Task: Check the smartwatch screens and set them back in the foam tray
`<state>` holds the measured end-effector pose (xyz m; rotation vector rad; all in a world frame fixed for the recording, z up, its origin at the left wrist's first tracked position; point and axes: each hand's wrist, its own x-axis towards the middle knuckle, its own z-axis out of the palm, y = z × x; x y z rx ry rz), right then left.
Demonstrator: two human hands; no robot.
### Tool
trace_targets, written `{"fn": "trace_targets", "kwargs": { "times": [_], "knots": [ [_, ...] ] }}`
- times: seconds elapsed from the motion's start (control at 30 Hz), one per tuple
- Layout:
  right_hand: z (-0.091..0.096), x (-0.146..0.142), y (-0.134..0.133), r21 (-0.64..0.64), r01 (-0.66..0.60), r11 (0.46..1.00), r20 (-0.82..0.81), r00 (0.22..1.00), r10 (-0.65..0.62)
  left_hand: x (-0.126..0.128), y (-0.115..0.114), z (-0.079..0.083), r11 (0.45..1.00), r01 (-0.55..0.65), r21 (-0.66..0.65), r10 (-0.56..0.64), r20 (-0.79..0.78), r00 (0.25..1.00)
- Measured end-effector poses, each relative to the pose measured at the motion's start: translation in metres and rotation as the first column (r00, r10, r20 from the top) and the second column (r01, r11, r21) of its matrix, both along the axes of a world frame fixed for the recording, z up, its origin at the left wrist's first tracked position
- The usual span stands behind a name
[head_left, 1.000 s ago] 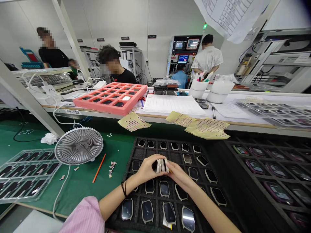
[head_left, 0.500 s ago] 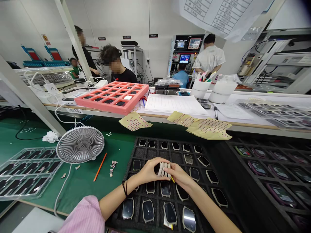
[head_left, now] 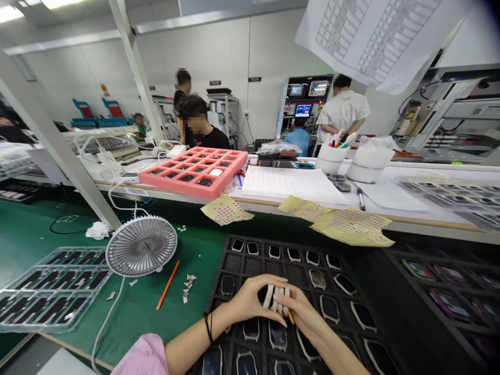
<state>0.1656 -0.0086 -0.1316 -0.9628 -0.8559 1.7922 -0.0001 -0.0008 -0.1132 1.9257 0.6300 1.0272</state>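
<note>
Above a black foam tray [head_left: 253, 266], a stack of several pale-edged smartwatch bodies [head_left: 278, 300] stands on edge between my hands. My left hand [head_left: 250, 301] is closed round its left end, thumb below and fingers over the top. From the other side my right hand [head_left: 304, 308] grips the stack, its thumb on the near edges. A short yellow strip [head_left: 290, 316] pokes out beneath the right fingers; what it belongs to is hidden. Around and below my hands, more smartwatch bodies [head_left: 329, 308] with dark screens lie in the tray's compartments. Several compartments behind the left hand hold nothing.
Left of the tray are a grey fan [head_left: 142, 246], an orange stick [head_left: 167, 285], paper scraps [head_left: 189, 286] and a clear tray [head_left: 58, 286] of dark parts. A pink foam tray [head_left: 224, 183] sits on the shelf ahead. Dark trays with purple watches [head_left: 449, 307] stand right. People work beyond.
The view has tilted up and shifted left, so the scene sits lower and further right. Both hands still hold the stack, its watches now slightly more fanned apart.
</note>
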Motion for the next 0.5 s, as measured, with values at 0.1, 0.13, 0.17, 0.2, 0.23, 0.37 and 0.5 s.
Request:
{"fn": "trace_targets", "kwargs": {
  "times": [0.1,0.13,0.17,0.2,0.23,0.37,0.5],
  "knots": [
    [-0.004,0.003,0.003,-0.07,0.036,0.997,-0.008,0.999,-0.037,-0.002,0.005,-0.005,0.985,-0.099,-0.143,0.116,0.119,0.986],
    [-0.005,0.004,0.004,-0.117,0.065,0.991,-0.012,0.998,-0.067,-0.003,0.009,-0.007,0.963,-0.144,-0.226,0.186,0.175,0.967],
    [-0.005,0.006,0.005,-0.153,0.083,0.985,-0.024,0.996,-0.087,-0.004,0.013,-0.01,0.927,-0.187,-0.325,0.269,0.23,0.935],
    [-0.004,0.007,0.006,-0.177,0.091,0.98,-0.034,0.994,-0.099,-0.005,0.018,-0.013,0.875,-0.212,-0.435,0.352,0.27,0.896],
    [-0.003,0.009,0.006,-0.188,0.102,0.977,-0.042,0.993,-0.112,-0.006,0.022,-0.015,0.812,-0.216,-0.542,0.422,0.289,0.859],
    [-0.003,0.012,0.007,-0.18,0.157,0.971,-0.064,0.983,-0.171,-0.008,0.029,-0.019,0.583,-0.083,-0.808,0.478,0.258,0.839],
    [-0.01,0.014,0.009,-0.205,0.146,0.968,-0.047,0.986,-0.158,-0.009,0.025,-0.017,0.459,0.169,-0.872,0.429,0.384,0.817]
  ]
}}
